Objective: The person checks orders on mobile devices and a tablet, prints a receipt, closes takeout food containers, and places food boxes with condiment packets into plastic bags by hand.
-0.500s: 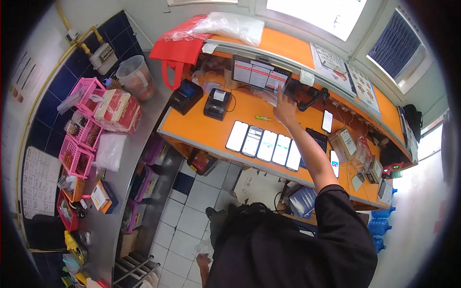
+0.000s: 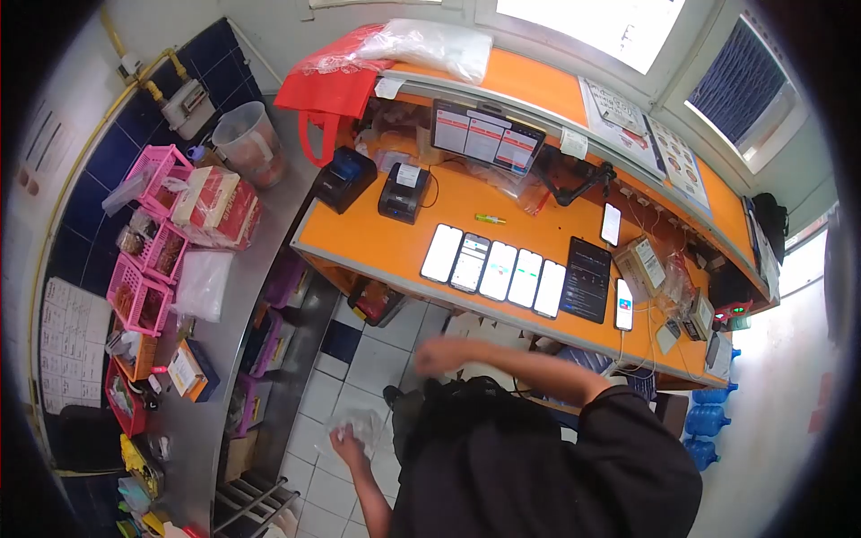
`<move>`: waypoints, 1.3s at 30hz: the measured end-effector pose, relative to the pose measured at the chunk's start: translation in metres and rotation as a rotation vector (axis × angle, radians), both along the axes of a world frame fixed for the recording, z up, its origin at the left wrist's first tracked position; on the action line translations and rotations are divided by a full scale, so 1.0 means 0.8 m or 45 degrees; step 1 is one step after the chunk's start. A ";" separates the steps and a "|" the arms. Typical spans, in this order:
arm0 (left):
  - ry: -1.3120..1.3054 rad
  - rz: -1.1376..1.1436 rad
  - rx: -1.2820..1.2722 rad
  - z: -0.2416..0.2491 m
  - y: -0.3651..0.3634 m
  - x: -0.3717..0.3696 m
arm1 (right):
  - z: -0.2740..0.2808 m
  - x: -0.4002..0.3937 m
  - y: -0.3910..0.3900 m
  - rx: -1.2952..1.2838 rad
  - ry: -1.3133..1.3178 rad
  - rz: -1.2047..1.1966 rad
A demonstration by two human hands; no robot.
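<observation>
Low over the tiled floor, my left hand (image 2: 344, 439) is closed on a clear plastic bag (image 2: 363, 423) that hangs loosely around the fingers. My right hand (image 2: 438, 356) is in front of my body, apart from the counter; motion smears its fingers. Beyond it, a row of several phones (image 2: 495, 271) lies on the orange counter (image 2: 359, 240), with a dark tablet (image 2: 587, 280) at the row's right end. A lit touchscreen (image 2: 487, 136) stands at the back, showing panels with red headings.
Two small black printers (image 2: 404, 193) sit at the counter's left. Nearby hangs a red bag (image 2: 327, 94). Along the left runs a metal worktop (image 2: 235, 309) with pink baskets (image 2: 143, 296), a red-and-white carton (image 2: 218, 208) and a plastic bucket (image 2: 248, 143). Blue water bottles (image 2: 708, 421) stand at right.
My right hand has left the touchscreen and come back toward my body, uncovering the tablet. My left hand has risen forward with the plastic bag, which shows more now.
</observation>
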State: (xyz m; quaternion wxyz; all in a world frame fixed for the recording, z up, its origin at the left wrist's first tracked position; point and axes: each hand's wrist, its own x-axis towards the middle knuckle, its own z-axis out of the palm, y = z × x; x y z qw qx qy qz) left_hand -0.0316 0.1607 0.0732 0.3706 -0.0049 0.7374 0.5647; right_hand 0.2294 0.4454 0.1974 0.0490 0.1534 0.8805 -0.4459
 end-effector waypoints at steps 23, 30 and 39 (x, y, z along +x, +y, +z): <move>0.865 -0.615 0.616 0.234 0.173 0.118 | 0.037 -0.080 -0.124 -0.014 -0.023 -0.894; 1.104 -1.159 0.389 0.266 0.132 0.095 | 0.031 -0.089 -0.096 -0.377 0.262 -0.978; 0.886 -0.696 0.318 0.220 0.107 0.038 | 0.220 -0.142 -0.108 0.278 1.056 -1.379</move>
